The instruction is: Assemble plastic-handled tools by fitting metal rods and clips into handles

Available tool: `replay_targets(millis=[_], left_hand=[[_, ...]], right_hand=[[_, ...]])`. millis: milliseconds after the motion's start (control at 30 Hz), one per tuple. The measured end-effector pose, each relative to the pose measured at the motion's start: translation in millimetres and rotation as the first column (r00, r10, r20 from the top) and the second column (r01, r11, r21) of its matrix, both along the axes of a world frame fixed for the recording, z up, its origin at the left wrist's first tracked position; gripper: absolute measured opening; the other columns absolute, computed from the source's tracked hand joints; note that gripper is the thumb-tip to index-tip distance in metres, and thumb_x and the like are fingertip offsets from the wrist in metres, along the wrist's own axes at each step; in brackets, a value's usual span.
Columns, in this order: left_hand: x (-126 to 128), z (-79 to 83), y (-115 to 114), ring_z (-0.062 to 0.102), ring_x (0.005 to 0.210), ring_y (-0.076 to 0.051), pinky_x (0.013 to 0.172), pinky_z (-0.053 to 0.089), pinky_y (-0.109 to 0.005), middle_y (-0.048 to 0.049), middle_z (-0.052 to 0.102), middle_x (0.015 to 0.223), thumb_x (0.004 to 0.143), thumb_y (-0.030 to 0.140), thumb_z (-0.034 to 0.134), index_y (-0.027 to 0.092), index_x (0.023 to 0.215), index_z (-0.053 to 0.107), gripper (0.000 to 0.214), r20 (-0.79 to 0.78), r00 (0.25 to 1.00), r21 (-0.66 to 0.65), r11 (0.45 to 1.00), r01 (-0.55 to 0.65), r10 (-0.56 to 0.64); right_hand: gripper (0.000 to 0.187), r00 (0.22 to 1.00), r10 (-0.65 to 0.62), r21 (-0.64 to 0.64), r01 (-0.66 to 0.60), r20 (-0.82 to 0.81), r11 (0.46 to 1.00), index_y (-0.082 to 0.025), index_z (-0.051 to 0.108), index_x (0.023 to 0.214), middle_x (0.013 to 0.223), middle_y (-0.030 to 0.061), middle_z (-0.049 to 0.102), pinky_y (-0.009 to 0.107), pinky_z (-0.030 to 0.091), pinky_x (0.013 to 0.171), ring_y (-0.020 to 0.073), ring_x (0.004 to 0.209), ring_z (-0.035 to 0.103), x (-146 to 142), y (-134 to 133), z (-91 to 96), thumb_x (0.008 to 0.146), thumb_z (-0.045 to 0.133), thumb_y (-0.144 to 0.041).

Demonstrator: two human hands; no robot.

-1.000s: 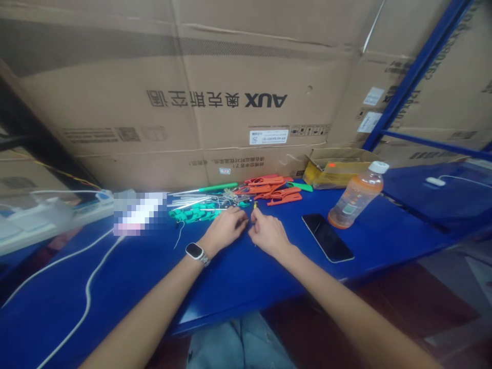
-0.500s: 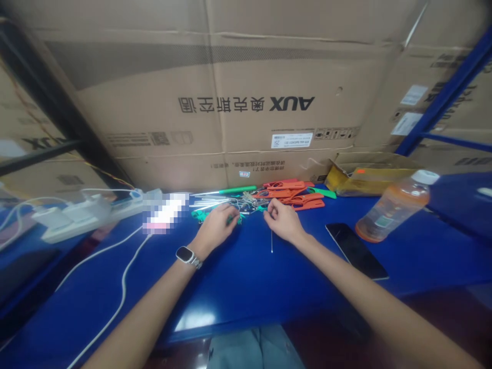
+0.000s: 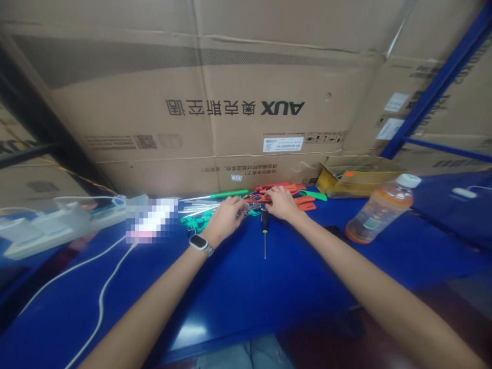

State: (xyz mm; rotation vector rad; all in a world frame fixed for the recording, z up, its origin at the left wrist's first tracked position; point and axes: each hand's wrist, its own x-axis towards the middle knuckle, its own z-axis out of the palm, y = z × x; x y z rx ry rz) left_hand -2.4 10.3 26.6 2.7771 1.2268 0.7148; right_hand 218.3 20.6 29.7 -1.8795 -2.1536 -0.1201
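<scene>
My left hand (image 3: 227, 217), with a smartwatch (image 3: 200, 242) on its wrist, reaches into a pile of thin metal rods and green plastic tools (image 3: 195, 221); its fingers are curled in the clutter. My right hand (image 3: 281, 203) lies with bent fingers on a heap of orange plastic tools (image 3: 305, 203). What either hand grips is hidden. A small screwdriver (image 3: 265, 225) with a black handle lies loose on the blue table (image 3: 238, 292) between my hands, its thin shaft pointing toward me.
An orange drink bottle (image 3: 378, 215) stands at right, a dark phone (image 3: 333, 233) partly under my right arm. A yellow carton (image 3: 357, 177) sits behind. A power strip (image 3: 57, 225) and white cable (image 3: 100, 297) lie at left. Large cardboard boxes (image 3: 230, 102) wall the back.
My right hand has let go of the screwdriver, which now lies on the table, and moved back onto the orange tools. My left hand has reached further into the pile.
</scene>
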Motion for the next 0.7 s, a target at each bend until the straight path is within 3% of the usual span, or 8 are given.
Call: replay_targets(millis=[167,333,433,533,600,700], left_hand=[[51,6.7,39,0.055,0.11,-0.032,0.089,0.044,-0.044,-0.0155,0.064,0.115,0.089,0.018,0.058,0.014,0.113,0.062,0.025,-0.215,0.97,0.026,0.993,-0.111,0.114],[66,14.0,58,0.058,0.112,-0.033,0.093,0.042,-0.044,-0.0126,0.069,0.114,0.089,0.028,0.063,0.018,0.116,0.061,0.029,-0.242,0.965,-0.003,0.995,-0.103,0.099],[59,22.0,51,0.062,0.108,-0.028,0.091,0.044,-0.039,-0.0084,0.071,0.113,0.094,0.03,0.057,0.02,0.119,0.059,0.028,-0.245,0.969,-0.02,0.999,-0.037,0.031],[45,24.5,31,0.067,0.101,-0.03,0.082,0.048,-0.037,-0.0123,0.07,0.11,0.098,0.045,0.049,0.016,0.122,0.056,0.038,-0.223,0.973,-0.02,0.998,0.052,-0.055],[32,21.9,13,0.066,0.102,-0.029,0.081,0.049,-0.036,-0.0136,0.068,0.113,0.1,0.048,0.042,0.016,0.122,0.055,0.041,-0.189,0.979,-0.019,0.997,0.078,-0.08],[12,14.4,-9,0.068,0.087,-0.028,0.071,0.049,-0.036,-0.0117,0.068,0.106,0.101,0.051,0.035,0.018,0.115,0.055,0.041,-0.17,0.985,-0.074,0.997,0.028,-0.04]], right_hand=[[0.018,0.999,-0.003,0.049,0.005,-0.035,0.999,-0.018,0.067,0.098,0.111,0.0113,0.065,0.041,0.039,0.09,0.0283,0.107,0.052,2,3,-9.9,0.083,0.058,-0.014],[0.017,0.994,0.079,0.169,-0.064,-0.08,0.984,-0.019,0.064,0.098,0.109,0.0096,0.065,0.04,0.036,0.091,0.0266,0.105,0.053,13,3,-12.3,0.087,0.053,-0.013],[0.015,0.978,0.173,0.315,-0.13,-0.113,0.94,-0.019,0.063,0.095,0.104,0.0096,0.065,0.04,0.035,0.09,0.0267,0.101,0.053,16,-5,-14.5,0.088,0.051,-0.014],[0.015,0.948,0.279,0.389,-0.203,-0.15,0.899,-0.019,0.063,0.095,0.107,0.0093,0.064,0.04,0.036,0.09,0.0266,0.103,0.054,15,-21,-15.8,0.085,0.052,-0.016],[0.027,0.917,0.351,0.423,-0.246,-0.19,0.872,-0.019,0.062,0.104,0.112,0.0091,0.062,0.039,0.036,0.093,0.0267,0.107,0.053,17,-32,-15.4,0.078,0.055,-0.014],[0.043,0.919,0.279,0.433,-0.139,-0.28,0.891,-0.018,0.06,0.111,0.113,0.0092,0.061,0.039,0.037,0.094,0.0264,0.109,0.051,25,-35,-13.4,0.07,0.051,-0.008]])
